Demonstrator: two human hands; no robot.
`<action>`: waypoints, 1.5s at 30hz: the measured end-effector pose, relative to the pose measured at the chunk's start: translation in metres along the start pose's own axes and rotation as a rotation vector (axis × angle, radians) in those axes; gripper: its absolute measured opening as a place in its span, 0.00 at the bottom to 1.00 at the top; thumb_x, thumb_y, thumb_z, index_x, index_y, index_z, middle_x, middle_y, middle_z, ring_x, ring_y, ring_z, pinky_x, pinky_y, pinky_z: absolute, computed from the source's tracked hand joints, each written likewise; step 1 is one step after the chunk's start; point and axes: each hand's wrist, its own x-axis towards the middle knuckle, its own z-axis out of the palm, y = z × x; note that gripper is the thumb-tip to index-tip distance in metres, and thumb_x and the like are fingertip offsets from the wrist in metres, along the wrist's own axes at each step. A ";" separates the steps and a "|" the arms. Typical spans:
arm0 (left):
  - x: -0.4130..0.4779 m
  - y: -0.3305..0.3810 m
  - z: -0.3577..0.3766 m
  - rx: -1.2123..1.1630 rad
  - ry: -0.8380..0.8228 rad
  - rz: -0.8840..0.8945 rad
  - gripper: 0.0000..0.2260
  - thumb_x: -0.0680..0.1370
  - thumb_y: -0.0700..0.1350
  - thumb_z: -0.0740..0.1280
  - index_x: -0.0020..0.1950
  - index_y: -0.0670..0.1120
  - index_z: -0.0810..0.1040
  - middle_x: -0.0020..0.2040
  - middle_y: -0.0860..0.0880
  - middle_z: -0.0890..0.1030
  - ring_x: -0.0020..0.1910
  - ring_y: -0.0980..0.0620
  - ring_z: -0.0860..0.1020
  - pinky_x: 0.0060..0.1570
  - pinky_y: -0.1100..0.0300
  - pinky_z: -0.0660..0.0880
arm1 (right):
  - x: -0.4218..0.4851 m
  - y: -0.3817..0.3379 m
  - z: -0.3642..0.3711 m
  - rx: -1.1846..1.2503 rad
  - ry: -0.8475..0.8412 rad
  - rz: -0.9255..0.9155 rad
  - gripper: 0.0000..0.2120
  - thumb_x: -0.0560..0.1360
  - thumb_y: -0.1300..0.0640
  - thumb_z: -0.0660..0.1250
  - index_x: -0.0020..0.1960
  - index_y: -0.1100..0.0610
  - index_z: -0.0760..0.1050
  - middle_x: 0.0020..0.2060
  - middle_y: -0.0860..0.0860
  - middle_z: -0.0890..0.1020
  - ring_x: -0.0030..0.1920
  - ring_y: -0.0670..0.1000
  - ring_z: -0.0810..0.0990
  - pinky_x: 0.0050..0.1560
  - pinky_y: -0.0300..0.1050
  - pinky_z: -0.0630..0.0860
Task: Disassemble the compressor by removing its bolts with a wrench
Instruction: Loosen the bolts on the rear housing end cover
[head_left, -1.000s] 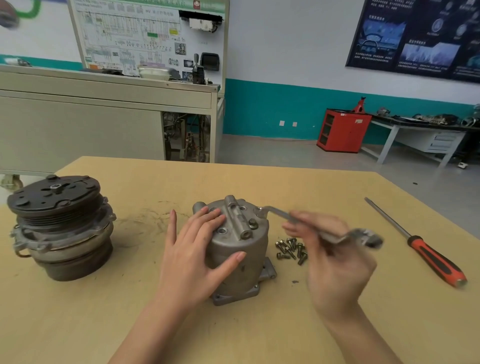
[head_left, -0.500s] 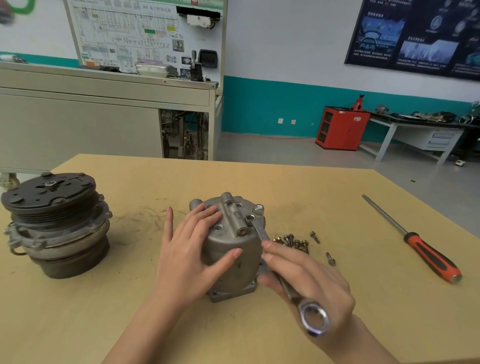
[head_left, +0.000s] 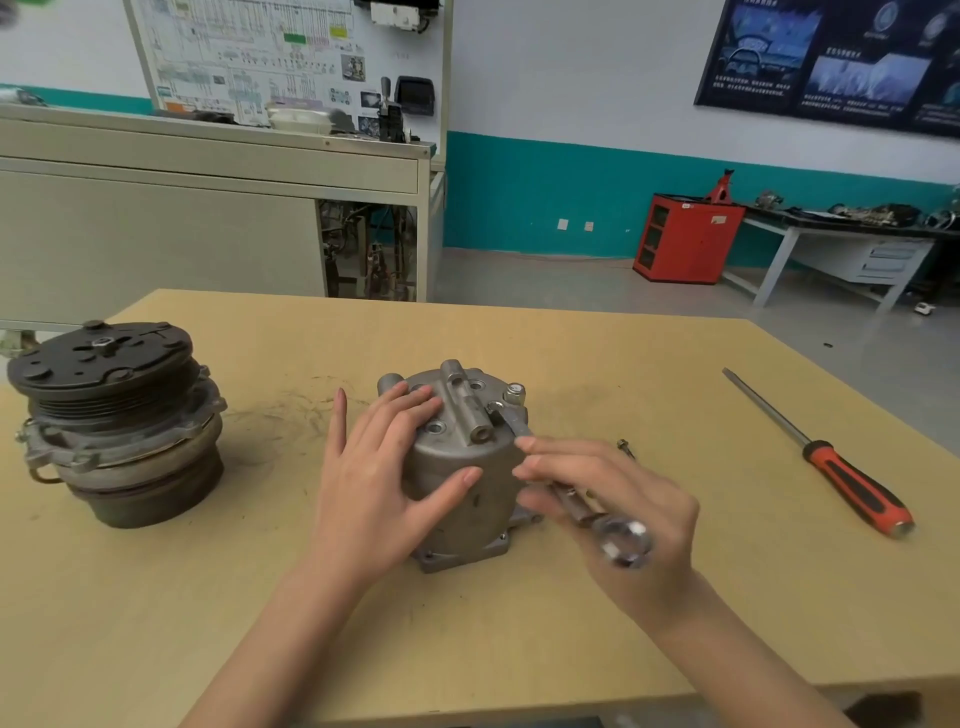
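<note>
A: Gripping the wrench (head_left: 566, 483) is the right hand (head_left: 618, 514), fingers wrapped round the shank, its far end sitting on a bolt on top of the compressor housing (head_left: 457, 467), beside a second raised bolt (head_left: 514, 393).

B: And the left hand (head_left: 374, 478)?

A: It is pressing flat on the housing, fingers spread over the top and thumb round the side, grasping it steady near the counter's (head_left: 467, 649) middle.

B: How is it being done well?

A: I am judging that seating the wrench head fully on the bolt matters most, or it is risking slipping and rounding the flats. Pulling smoothly in short arcs while the left hand is bracing hard keeps the housing from twisting.

B: Anything beyond?

A: A loose bolt (head_left: 625, 448) is lying just past the right hand; the clutch pulley assembly (head_left: 114, 415) is standing far left, a screwdriver (head_left: 821, 457) far right.
</note>
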 end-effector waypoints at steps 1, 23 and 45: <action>0.000 0.000 0.000 -0.001 -0.001 0.000 0.30 0.72 0.64 0.62 0.63 0.43 0.78 0.65 0.50 0.77 0.68 0.56 0.68 0.76 0.43 0.47 | -0.002 0.003 0.000 0.179 0.080 0.183 0.10 0.76 0.53 0.67 0.45 0.59 0.83 0.43 0.54 0.85 0.45 0.52 0.84 0.47 0.41 0.80; 0.001 0.000 -0.001 0.009 -0.002 0.003 0.29 0.72 0.64 0.62 0.63 0.44 0.78 0.64 0.49 0.78 0.68 0.54 0.69 0.74 0.40 0.49 | 0.141 0.107 0.084 1.002 -0.470 1.230 0.10 0.81 0.60 0.56 0.48 0.61 0.74 0.24 0.49 0.75 0.16 0.41 0.63 0.17 0.32 0.55; 0.000 -0.001 0.000 0.011 0.018 0.014 0.29 0.73 0.64 0.62 0.62 0.43 0.78 0.64 0.49 0.78 0.68 0.52 0.71 0.75 0.39 0.49 | 0.013 -0.010 0.008 -0.153 -0.051 -0.046 0.07 0.71 0.64 0.70 0.43 0.68 0.82 0.40 0.59 0.83 0.45 0.48 0.82 0.50 0.36 0.78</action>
